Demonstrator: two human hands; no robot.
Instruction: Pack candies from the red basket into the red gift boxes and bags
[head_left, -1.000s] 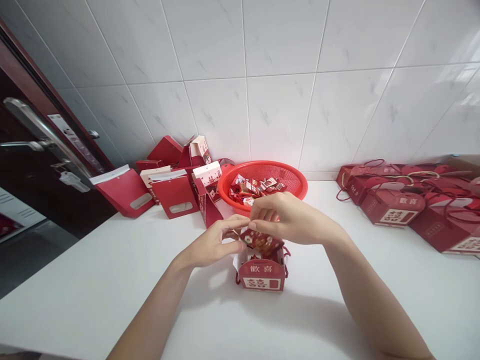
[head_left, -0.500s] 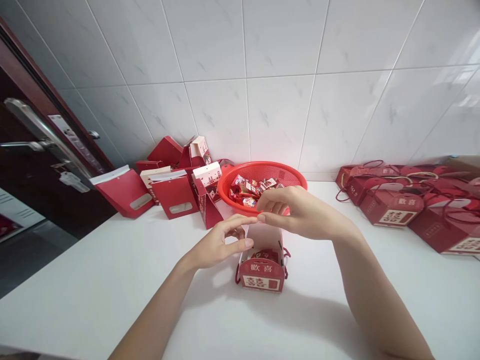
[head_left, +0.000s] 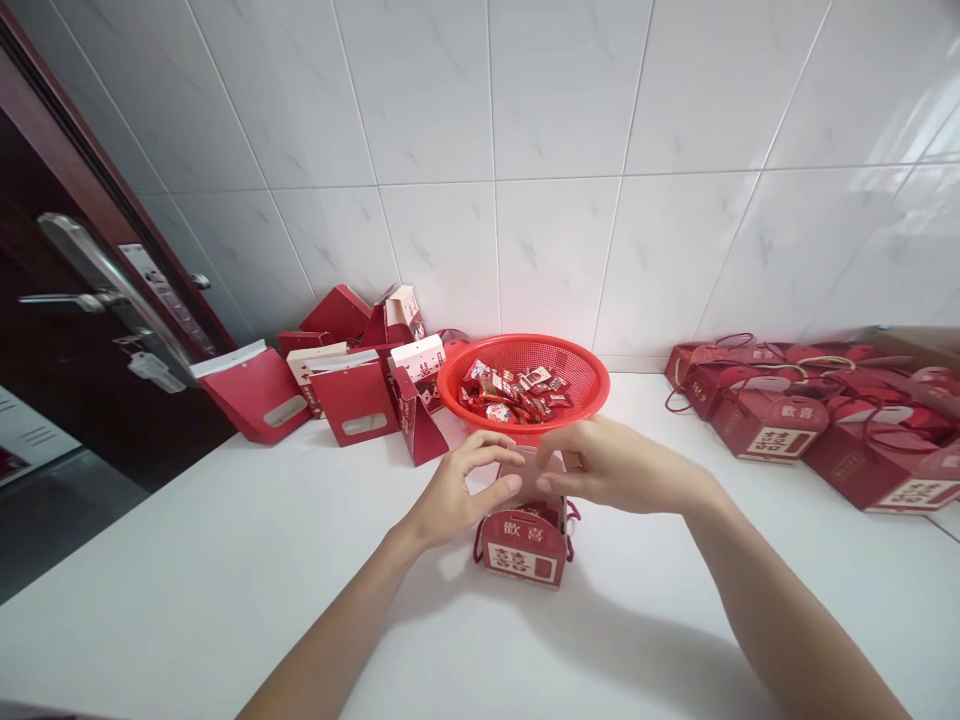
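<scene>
A small red box (head_left: 523,548) with white characters on its front stands upright on the white table, its top flaps apart and red packets partly visible inside. Over its left side is my left hand (head_left: 469,487), fingers curved and apart, holding nothing. My right hand (head_left: 600,465) hovers at the box's right rear, its fingers bent with a gap to the thumb and nothing between them. Dark red cords show at both sides of the box. Just behind the hands, a red mesh basket (head_left: 592,405) holds several wrapped candies (head_left: 517,392).
Several unfilled-looking red cartons (head_left: 360,400) stand at the back left. Closed red boxes with cords (head_left: 772,425) crowd the right side of the white table (head_left: 187,590). A tiled wall (head_left: 555,260) rises behind; a dark door (head_left: 67,270) is at the left.
Both hands have moved lower and a little apart, toward the box's top. More of the candies in the basket now shows. The view has shifted slightly.
</scene>
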